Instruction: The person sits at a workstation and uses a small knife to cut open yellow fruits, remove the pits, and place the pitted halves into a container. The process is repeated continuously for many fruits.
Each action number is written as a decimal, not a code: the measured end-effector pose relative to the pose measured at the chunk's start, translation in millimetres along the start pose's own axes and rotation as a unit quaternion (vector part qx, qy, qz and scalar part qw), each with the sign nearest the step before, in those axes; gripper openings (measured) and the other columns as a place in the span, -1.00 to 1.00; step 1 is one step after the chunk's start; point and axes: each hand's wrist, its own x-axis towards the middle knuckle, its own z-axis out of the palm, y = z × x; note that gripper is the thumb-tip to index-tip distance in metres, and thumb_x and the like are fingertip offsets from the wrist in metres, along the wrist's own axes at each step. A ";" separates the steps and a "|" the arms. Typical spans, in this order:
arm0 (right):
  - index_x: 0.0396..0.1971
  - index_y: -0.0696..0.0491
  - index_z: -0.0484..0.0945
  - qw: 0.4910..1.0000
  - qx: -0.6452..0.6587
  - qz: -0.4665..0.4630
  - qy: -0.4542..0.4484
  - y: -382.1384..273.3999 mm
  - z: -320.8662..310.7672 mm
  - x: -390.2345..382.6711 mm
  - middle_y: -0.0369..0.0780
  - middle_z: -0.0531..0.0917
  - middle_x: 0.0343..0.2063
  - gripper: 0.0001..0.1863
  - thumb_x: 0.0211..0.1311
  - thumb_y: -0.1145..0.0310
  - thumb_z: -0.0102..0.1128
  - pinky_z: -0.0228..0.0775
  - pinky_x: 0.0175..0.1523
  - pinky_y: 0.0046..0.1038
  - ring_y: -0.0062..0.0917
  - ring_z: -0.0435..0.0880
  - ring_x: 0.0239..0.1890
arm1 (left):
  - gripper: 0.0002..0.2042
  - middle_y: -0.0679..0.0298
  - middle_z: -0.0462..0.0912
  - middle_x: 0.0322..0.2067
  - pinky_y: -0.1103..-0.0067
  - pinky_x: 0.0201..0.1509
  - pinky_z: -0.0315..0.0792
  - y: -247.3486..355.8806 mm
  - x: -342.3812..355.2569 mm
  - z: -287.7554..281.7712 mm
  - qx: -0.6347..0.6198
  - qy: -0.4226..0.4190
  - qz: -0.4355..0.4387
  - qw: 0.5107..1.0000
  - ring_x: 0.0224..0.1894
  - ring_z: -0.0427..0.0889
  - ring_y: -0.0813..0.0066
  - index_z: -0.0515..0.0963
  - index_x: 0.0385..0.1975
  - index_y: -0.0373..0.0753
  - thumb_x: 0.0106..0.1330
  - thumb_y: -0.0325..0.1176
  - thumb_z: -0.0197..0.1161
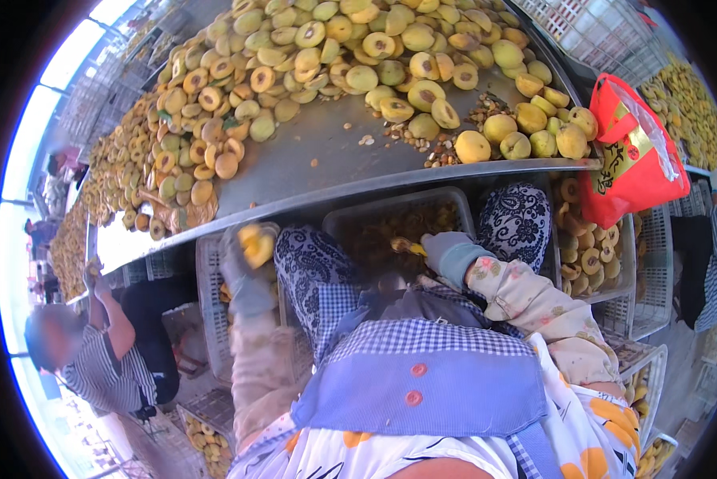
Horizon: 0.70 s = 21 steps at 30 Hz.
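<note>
Left hand (244,270) gripping fruit (257,246), left of crate (390,202); right hand (449,253) closed on yellow item (409,247) above crate: best bring fruit there.

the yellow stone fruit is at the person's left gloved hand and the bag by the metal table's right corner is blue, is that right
Not quite: the bag is red, not blue, as the head view shows. It is by the metal table's right corner, and the yellow stone fruit is at the left gloved hand.
</note>
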 end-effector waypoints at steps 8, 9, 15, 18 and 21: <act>-0.23 0.13 0.46 0.981 0.184 -0.058 -0.008 25.9 17.1 24.3 0.01 0.58 -0.31 -0.65 0.05 0.19 0.07 0.35 -0.10 -0.26 -0.13 0.55 -0.21 | -0.64 0.17 0.53 -0.21 0.56 -0.07 0.39 -13.9 55.4 73.0 0.433 -0.096 0.140 0.885 -0.17 0.53 0.35 0.44 -0.07 -0.24 0.06 -0.48 0.21; -0.26 0.13 0.46 0.975 0.206 -0.076 0.011 30.0 25.5 29.8 0.02 0.58 -0.33 -0.66 0.06 0.19 0.08 0.35 -0.12 -0.24 -0.11 0.55 -0.23 | -0.63 0.22 0.53 -0.20 0.59 -0.10 0.40 -32.0 67.8 109.6 0.386 -0.151 0.117 0.903 -0.17 0.52 0.42 0.42 -0.05 -0.26 0.09 -0.45 0.19; -0.30 0.15 0.45 0.960 0.273 -0.061 0.035 33.3 33.2 35.3 0.04 0.57 -0.35 -0.65 0.04 0.16 0.09 0.36 -0.14 -0.22 -0.09 0.54 -0.23 | -0.56 0.12 0.56 -0.31 0.52 -0.33 0.45 -94.4 113.5 283.0 0.495 -0.095 -0.015 0.864 -0.38 0.56 0.37 0.36 -0.10 -0.37 0.06 -0.24 0.22; -0.26 0.15 0.43 0.955 0.286 -0.057 0.052 34.6 37.5 42.0 0.04 0.57 -0.38 -0.60 0.05 0.12 0.09 0.36 -0.13 -0.20 -0.07 0.53 -0.24 | -0.53 0.15 0.55 -0.37 0.53 -0.39 0.46 -102.3 114.1 289.6 0.357 -0.105 -0.056 0.926 -0.44 0.56 0.35 0.34 -0.11 -0.38 0.05 -0.21 0.23; -0.22 0.12 0.41 0.945 0.308 -0.070 0.089 34.3 22.2 35.0 0.04 0.57 -0.39 -0.59 0.04 0.11 0.10 0.37 -0.16 -0.19 -0.07 0.54 -0.27 | -0.59 0.11 0.50 -0.28 0.47 -0.22 0.51 -87.6 115.9 247.9 0.081 -0.160 -0.187 0.966 -0.24 0.54 0.28 0.30 -0.08 -0.33 0.16 -0.21 0.14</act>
